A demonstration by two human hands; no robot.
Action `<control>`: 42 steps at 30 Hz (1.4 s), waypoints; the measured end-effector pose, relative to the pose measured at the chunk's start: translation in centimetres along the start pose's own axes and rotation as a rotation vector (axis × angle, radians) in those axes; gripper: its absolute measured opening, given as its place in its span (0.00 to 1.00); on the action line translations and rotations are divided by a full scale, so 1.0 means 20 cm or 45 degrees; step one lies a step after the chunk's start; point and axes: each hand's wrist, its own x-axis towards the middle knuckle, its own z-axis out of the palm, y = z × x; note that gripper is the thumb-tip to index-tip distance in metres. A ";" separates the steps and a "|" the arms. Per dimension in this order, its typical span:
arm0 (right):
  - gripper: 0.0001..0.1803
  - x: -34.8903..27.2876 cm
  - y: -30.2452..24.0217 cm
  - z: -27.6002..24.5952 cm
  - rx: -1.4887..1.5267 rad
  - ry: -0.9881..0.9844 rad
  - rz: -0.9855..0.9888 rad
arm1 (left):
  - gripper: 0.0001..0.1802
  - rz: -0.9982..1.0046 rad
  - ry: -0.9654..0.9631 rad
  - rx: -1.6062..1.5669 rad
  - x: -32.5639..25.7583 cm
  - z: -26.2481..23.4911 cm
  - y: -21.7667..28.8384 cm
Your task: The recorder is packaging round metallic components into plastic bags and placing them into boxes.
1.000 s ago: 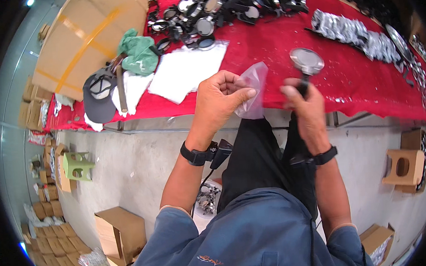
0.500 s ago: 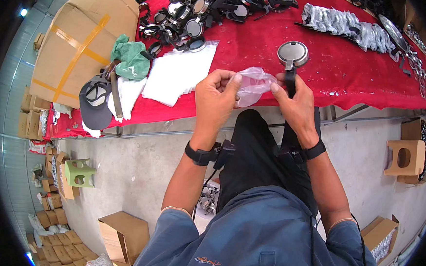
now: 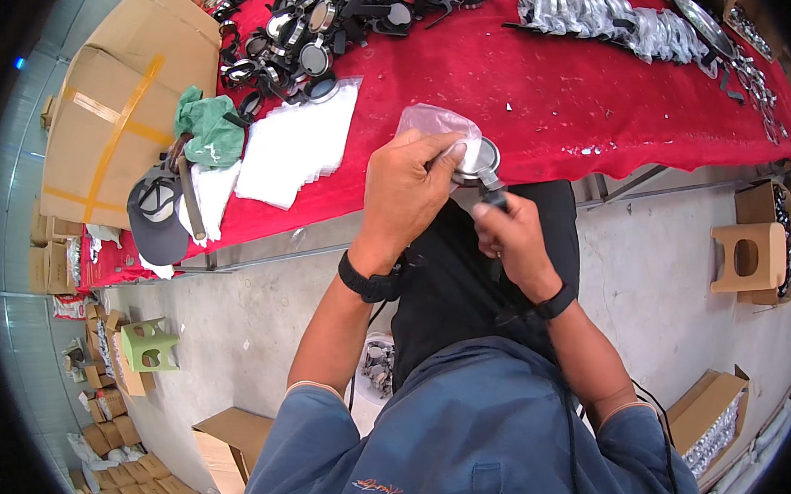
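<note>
A clear plastic bag is pinched between the thumb and fingers of my left hand, above the table's near edge. My right hand grips the black handle of a round metal-rimmed disc, which may be a small mirror. The disc's head lies at the bag's mouth, close to my left thumb, and looks partly inside the film. Beyond my hands lies a pile of similar black-handled discs. Left of them rests a stack of flat white bags or sheets.
A red cloth covers the table. On its left are a cardboard box, a green plastic bag, a cap and a wooden-handled tool. Film-wrapped pieces line the far right. Stools and cartons stand on the floor.
The disc has come down and left, from upright beside the bag to the bag's mouth. My right hand has moved lower and left. The view has shifted slightly right.
</note>
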 end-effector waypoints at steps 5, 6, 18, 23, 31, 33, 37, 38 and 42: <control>0.16 0.03 -0.07 0.04 -1.505 -0.006 -0.561 | 0.13 0.159 -0.142 0.266 0.07 -0.02 0.02; 0.15 0.04 -0.08 0.03 -1.658 -0.092 -0.640 | 0.14 0.189 -0.201 0.214 0.08 -0.02 0.02; 0.15 0.10 -0.03 0.01 -1.015 0.222 -0.612 | 0.17 0.386 -0.276 0.096 0.02 0.02 0.01; 0.11 0.13 -0.04 -0.06 -1.127 0.248 -0.718 | 0.16 0.429 -0.245 -0.014 -0.04 0.11 0.11; 0.17 0.09 -0.13 0.04 -1.124 0.284 -0.794 | 0.07 -0.286 -0.053 -0.591 -0.07 0.24 -0.05; 0.17 0.09 -0.15 0.03 -1.041 0.279 -0.764 | 0.11 -0.423 -0.216 -0.881 -0.05 0.24 -0.05; 0.18 0.13 -0.13 -0.01 -0.803 0.245 -0.723 | 0.16 -0.370 -0.215 -1.111 0.02 0.30 0.03; 0.17 0.14 -0.13 -0.02 -0.716 0.231 -0.722 | 0.16 -0.359 -0.228 -1.118 0.04 0.32 0.03; 0.17 0.14 -0.12 -0.13 -0.717 0.325 -0.530 | 0.15 -0.264 -0.274 -0.823 0.14 0.42 0.12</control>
